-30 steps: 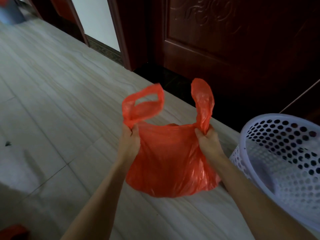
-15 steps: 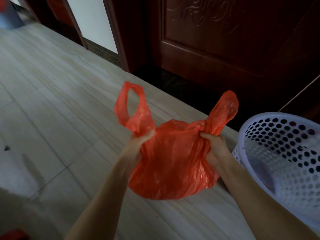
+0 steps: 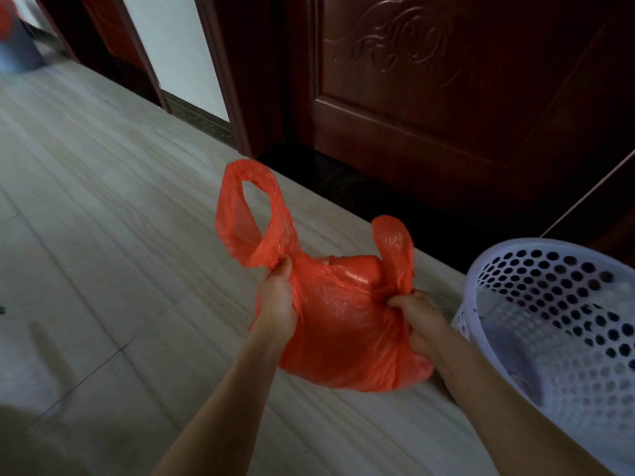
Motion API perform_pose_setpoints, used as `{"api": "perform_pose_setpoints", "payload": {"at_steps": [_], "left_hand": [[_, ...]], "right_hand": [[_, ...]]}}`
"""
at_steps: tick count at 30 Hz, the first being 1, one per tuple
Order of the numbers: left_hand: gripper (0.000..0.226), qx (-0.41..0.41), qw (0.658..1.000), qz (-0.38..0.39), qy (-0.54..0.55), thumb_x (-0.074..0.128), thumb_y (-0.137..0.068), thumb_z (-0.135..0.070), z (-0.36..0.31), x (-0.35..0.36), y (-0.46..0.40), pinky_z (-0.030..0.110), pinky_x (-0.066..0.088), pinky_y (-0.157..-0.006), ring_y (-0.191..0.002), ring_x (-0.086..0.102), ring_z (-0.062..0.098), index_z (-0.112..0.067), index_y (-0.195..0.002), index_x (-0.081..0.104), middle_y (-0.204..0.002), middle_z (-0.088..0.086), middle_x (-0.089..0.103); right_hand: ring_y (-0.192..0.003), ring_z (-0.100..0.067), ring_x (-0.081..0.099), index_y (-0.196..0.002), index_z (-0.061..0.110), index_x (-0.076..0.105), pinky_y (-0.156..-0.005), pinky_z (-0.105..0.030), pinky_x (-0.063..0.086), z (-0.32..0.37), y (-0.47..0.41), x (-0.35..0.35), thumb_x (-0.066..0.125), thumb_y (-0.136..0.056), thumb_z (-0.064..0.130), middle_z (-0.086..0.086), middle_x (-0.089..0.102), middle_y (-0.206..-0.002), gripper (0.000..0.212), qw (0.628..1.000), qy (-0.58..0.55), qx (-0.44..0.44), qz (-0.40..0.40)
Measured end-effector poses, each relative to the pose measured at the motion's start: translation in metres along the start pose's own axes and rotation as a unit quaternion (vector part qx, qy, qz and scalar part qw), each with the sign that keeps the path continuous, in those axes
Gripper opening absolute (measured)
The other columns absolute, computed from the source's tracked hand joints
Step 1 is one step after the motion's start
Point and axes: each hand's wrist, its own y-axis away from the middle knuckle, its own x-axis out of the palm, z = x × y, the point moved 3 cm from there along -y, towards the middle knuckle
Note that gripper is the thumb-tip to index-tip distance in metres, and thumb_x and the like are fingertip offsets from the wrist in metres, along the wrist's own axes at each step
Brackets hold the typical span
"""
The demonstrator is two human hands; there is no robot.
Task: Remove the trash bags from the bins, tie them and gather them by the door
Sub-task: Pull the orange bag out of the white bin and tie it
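**Red trash bag held in both hands, untied, near the door**

Head view: red plastic trash bag [image 3: 347,324] sits centre frame, held over the pale tiled floor [image 3: 103,235]. Can't tell if its bottom touches the floor or hangs just above it.

Left hand [image 3: 276,304] grips the bag at the base of the left handle loop [image 3: 251,214], fingers curled round the bunched plastic. That loop stands up and open, tilted left and far.

Right hand [image 3: 417,317] grips the bunched plastic at the base of the right handle loop [image 3: 395,245], thumb and fingers pinched round it. That loop stands upright, flattened, shorter-looking than the left one.

The two loops are apart, no knot between them. Bag mouth between the hands is slack and partly open; contents not readable.

White perforated plastic bin [image 3: 556,324] is just right of the bag, beside the right forearm, with no bag on its rim.

Dark carved wooden door [image 3: 429,80] is on the far side, behind the bag. Far left corner: a blurred blue bin [image 3: 17,49] with something red on top.
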Motion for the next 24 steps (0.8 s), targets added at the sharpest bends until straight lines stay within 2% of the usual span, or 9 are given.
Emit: {"api": "perform_pose_setpoints", "payload": {"at_steps": [2, 5, 7, 9, 12, 14, 17, 21, 24], "left_hand": [[0.027, -0.016, 1.0, -0.017, 0.002, 0.039, -0.095, -0.015, 0.004, 0.001, -0.008, 0.027, 0.058, -0.071, -0.053, 0.064, 0.017, -0.007, -0.077, 0.057, -0.059, 0.008, 0.066], [0.036, -0.031, 0.994, -0.054, -0.092, 0.036, -0.095, -0.007, 0.007, 0.001, -0.007, 0.014, 0.039, -0.038, -0.029, 0.044, 0.005, -0.014, -0.06, 0.039, -0.037, 0.002, 0.043], [0.028, -0.017, 0.973, -0.038, -0.225, 0.04, -0.094, -0.01, 0.01, 0.004, -0.004, 0.028, 0.048, -0.058, -0.057, 0.063, 0.022, -0.008, -0.071, 0.055, -0.058, 0.016, 0.06], [0.03, -0.02, 0.947, -0.017, -0.321, 0.042, -0.092, -0.019, 0.013, 0.009, 0.003, 0.042, 0.046, -0.086, -0.1, 0.061, 0.039, 0.001, -0.103, 0.062, -0.104, 0.029, 0.064], [0.03, -0.067, 0.955, 0.029, -0.288, 0.041, -0.087, -0.022, 0.02, 0.009, 0.004, 0.029, 0.051, -0.084, -0.092, 0.062, 0.034, -0.002, -0.095, 0.062, -0.098, 0.024, 0.066], [0.026, -0.112, 0.964, 0.061, -0.233, 0.038, -0.088, -0.011, 0.025, 0.004, 0.004, 0.019, 0.044, -0.053, -0.053, 0.053, 0.012, -0.01, -0.064, 0.05, -0.055, 0.004, 0.057], [0.035, -0.138, 0.966, 0.118, -0.186, 0.031, -0.09, 0.0, 0.026, -0.005, 0.006, 0.014, 0.035, -0.036, -0.028, 0.043, 0.003, -0.01, -0.058, 0.042, -0.029, -0.002, 0.045], [0.033, -0.097, 0.975, 0.125, -0.157, 0.036, -0.096, -0.004, 0.03, -0.009, 0.003, 0.016, 0.044, -0.05, -0.035, 0.052, -0.003, -0.01, -0.067, 0.051, -0.036, -0.005, 0.057], [0.034, -0.076, 0.987, 0.111, -0.09, 0.033, -0.099, -0.013, 0.039, -0.007, 0.004, 0.023, 0.047, -0.057, -0.04, 0.056, 0.002, -0.011, -0.069, 0.05, -0.04, -0.003, 0.058]], "right_hand": [[-0.04, -0.017, 0.061, -0.079, 0.006, 0.065, -0.052, -0.031, 0.054, 0.0, 0.002, -0.001, 0.049, -0.081, -0.008, -0.004, 0.064, -0.042, 0.021, 1.0, 0.011, 0.014, 0.024], [-0.043, -0.015, 0.061, -0.072, 0.007, 0.064, -0.055, -0.03, 0.054, 0.004, 0.006, 0.007, 0.054, -0.082, -0.003, -0.003, 0.065, -0.047, 0.018, 0.999, 0.013, -0.027, 0.035], [-0.058, -0.019, 0.062, -0.079, 0.002, 0.064, -0.065, -0.036, 0.053, 0.006, 0.008, 0.011, 0.056, -0.084, 0.002, -0.011, 0.067, -0.062, 0.009, 0.992, 0.048, -0.12, -0.002], [-0.074, -0.022, 0.056, -0.086, -0.009, 0.061, -0.075, -0.041, 0.049, 0.009, 0.014, 0.015, 0.056, -0.086, 0.005, -0.022, 0.062, -0.078, 0.015, 0.966, 0.113, -0.232, -0.026], [-0.094, -0.015, 0.058, -0.104, -0.002, 0.061, -0.09, -0.029, 0.044, 0.009, 0.022, 0.024, 0.054, -0.082, 0.019, -0.011, 0.061, -0.1, 0.031, 0.923, 0.167, -0.347, -0.003], [-0.08, -0.007, 0.057, -0.097, 0.001, 0.062, -0.082, -0.025, 0.045, 0.006, 0.021, 0.027, 0.05, -0.079, 0.022, -0.007, 0.061, -0.089, 0.03, 0.93, 0.13, -0.343, 0.004], [-0.065, -0.012, 0.052, -0.077, 0.003, 0.056, -0.069, -0.029, 0.044, 0.001, 0.01, 0.027, 0.048, -0.085, 0.007, -0.007, 0.054, -0.067, 0.012, 0.963, -0.005, -0.268, -0.033], [-0.035, -0.004, 0.047, -0.07, 0.011, 0.048, -0.046, -0.014, 0.042, -0.004, 0.0, 0.029, 0.035, -0.087, -0.003, 0.008, 0.04, -0.032, 0.025, 0.979, -0.107, -0.175, -0.002], [-0.033, -0.002, 0.035, -0.07, 0.017, 0.047, -0.039, -0.013, 0.033, -0.005, -0.001, 0.027, 0.046, -0.078, 0.016, 0.01, 0.034, -0.034, 0.009, 0.983, -0.127, -0.126, 0.036]]}}
